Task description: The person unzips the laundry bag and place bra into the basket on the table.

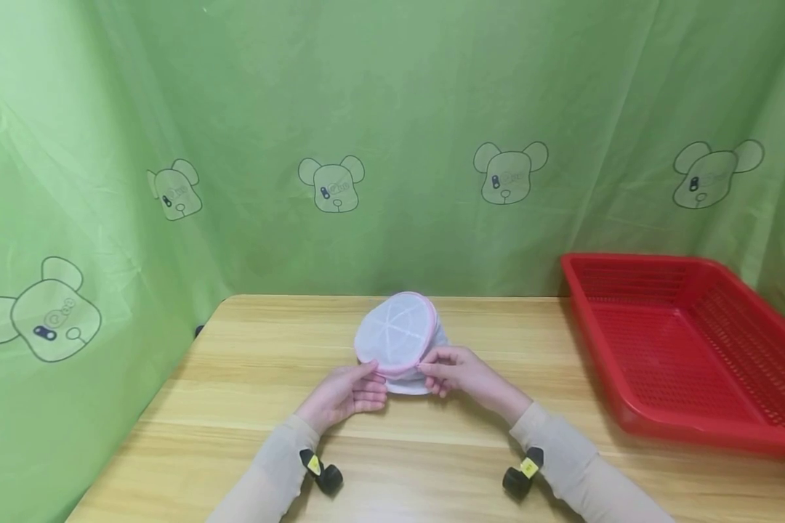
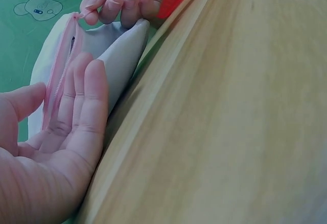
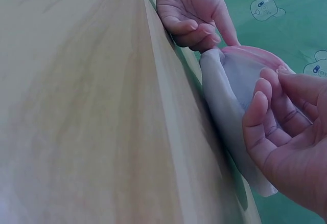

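A white mesh laundry bag (image 1: 395, 330) with a pink zipper trim stands on the wooden table, its round seamed lid tilted. Along the trim, the zipper (image 2: 62, 73) shows its teeth, with a narrow dark gap near the upper end. My left hand (image 1: 347, 396) is at the bag's near left side. Its thumb touches the pink trim, while its fairly straight fingers lie against the bag's side. On the right, my right hand (image 1: 461, 374) pinches the small pink zipper pull (image 2: 84, 14) between thumb and index finger; the other fingers curl loosely.
A red plastic basket (image 1: 628, 407) stands at the table's right side. Behind the table (image 1: 268, 341) hangs a green curtain (image 1: 419, 87) printed with bear heads. Small black cameras are strapped to both wrists.
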